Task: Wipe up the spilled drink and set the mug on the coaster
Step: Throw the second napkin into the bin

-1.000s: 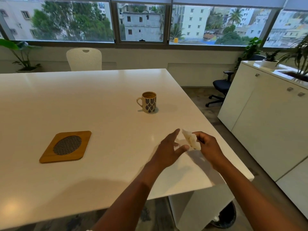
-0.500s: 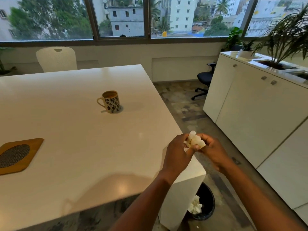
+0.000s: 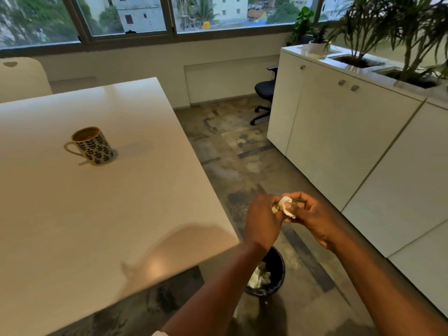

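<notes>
Both hands, left hand (image 3: 263, 223) and right hand (image 3: 315, 218), pinch a crumpled tissue (image 3: 284, 206), apparently just above the bin (image 3: 275, 278) below; the mug (image 3: 91, 146) sits far left.

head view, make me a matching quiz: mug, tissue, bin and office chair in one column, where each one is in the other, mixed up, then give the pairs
Things:
1. mug
2. tissue
3. bin
4. office chair

Places:
A. on the floor beside the table's near corner, white wads inside
B. by the far wall, next to the white cabinets
C. upright on the white table
D. crumpled between both hands, off the table's edge

Pairs: 1-C, 2-D, 3-A, 4-B
</notes>
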Motion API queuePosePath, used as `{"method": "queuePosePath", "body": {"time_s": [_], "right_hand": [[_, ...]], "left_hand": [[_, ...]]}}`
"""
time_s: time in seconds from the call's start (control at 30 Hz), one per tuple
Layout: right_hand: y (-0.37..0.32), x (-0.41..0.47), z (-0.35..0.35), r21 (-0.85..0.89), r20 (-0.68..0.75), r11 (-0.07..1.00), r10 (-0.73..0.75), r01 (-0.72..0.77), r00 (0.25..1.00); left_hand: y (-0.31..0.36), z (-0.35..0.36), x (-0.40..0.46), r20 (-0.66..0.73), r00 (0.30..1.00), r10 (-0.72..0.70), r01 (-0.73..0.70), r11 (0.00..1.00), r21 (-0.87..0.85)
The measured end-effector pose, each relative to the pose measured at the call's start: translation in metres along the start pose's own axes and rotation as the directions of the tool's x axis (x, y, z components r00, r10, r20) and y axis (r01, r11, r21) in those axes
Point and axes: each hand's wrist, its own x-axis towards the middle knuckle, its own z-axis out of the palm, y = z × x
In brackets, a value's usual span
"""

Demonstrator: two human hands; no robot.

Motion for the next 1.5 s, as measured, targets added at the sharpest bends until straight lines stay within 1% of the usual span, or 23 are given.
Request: {"method": "queuePosePath", "body": {"time_s": [0.17,0.23,0.3,0.37,0.4,0.5,0.63,0.7,0.8,0.87,0.9,1.03,1.17,1.27,1.33,1.43,1.5], "right_hand": [[0.039,0.006,-0.013,-0.031,-0.147,0.998,0.053,-0.059,0.988],[0.057,0.011,-0.015,-0.066,-0.193,0.993,0.086,-0.101,0.977],[0.074,0.017,-0.017,-0.141,-0.224,0.981,0.100,-0.134,0.969],[0.092,0.024,-0.017,-0.239,-0.241,0.956,0.110,-0.169,0.964],[0.100,0.026,-0.016,-0.291,-0.244,0.937,0.122,-0.193,0.962],[0.124,0.032,-0.012,-0.401,-0.253,0.876,0.175,-0.268,0.952],[0.157,0.034,-0.010,-0.467,-0.281,0.828,0.194,-0.311,0.940],[0.172,0.036,-0.010,-0.492,-0.286,0.795,0.236,-0.354,0.929],[0.188,0.044,-0.010,-0.554,-0.295,0.732,0.274,-0.397,0.915],[0.194,0.053,-0.012,-0.602,-0.312,0.689,0.262,-0.404,0.913],[0.196,0.059,-0.012,-0.616,-0.321,0.676,0.255,-0.405,0.912],[0.200,0.086,-0.010,-0.639,-0.326,0.651,0.253,-0.410,0.911],[0.205,0.105,-0.006,-0.675,-0.322,0.615,0.251,-0.407,0.913],[0.213,0.113,-0.005,-0.686,-0.324,0.603,0.248,-0.407,0.913],[0.219,0.114,-0.004,-0.681,-0.329,0.604,0.251,-0.413,0.910],[0.225,0.115,-0.005,-0.665,-0.323,0.623,0.256,-0.411,0.911],[0.228,0.116,-0.008,-0.661,-0.310,0.629,0.266,-0.408,0.913]], "left_hand": [[-0.018,0.037,-0.002,0.047,0.989,-0.138,0.140,0.990,-0.032],[-0.028,0.048,-0.004,0.050,0.988,-0.145,0.147,0.988,-0.044],[-0.042,0.057,-0.008,0.032,0.991,-0.130,0.131,0.991,-0.022],[-0.056,0.064,-0.012,0.057,0.983,-0.177,0.174,0.983,0.057],[-0.063,0.068,-0.013,0.078,0.972,-0.221,0.215,0.973,0.084],[-0.082,0.078,-0.016,0.138,0.922,-0.362,0.353,0.932,0.082],[-0.101,0.088,-0.016,0.299,0.860,-0.412,0.377,0.910,0.169],[-0.113,0.092,-0.016,0.332,0.830,-0.447,0.390,0.892,0.227],[-0.121,0.099,-0.015,0.278,0.832,-0.480,0.420,0.873,0.248],[-0.121,0.103,-0.012,0.211,0.839,-0.501,0.446,0.857,0.259],[-0.123,0.104,-0.009,0.179,0.831,-0.526,0.475,0.840,0.263],[-0.129,0.104,-0.005,0.122,0.756,-0.644,0.616,0.761,0.203],[-0.134,0.106,-0.004,0.065,0.717,-0.695,0.680,0.716,0.160],[-0.135,0.106,-0.003,0.033,0.712,-0.702,0.692,0.709,0.136],[-0.135,0.105,-0.002,0.021,0.696,-0.718,0.710,0.693,0.127],[-0.136,0.104,-0.002,0.001,0.672,-0.740,0.734,0.667,0.125],[-0.137,0.105,-0.002,0.004,0.671,-0.742,0.735,0.666,0.127]]}}
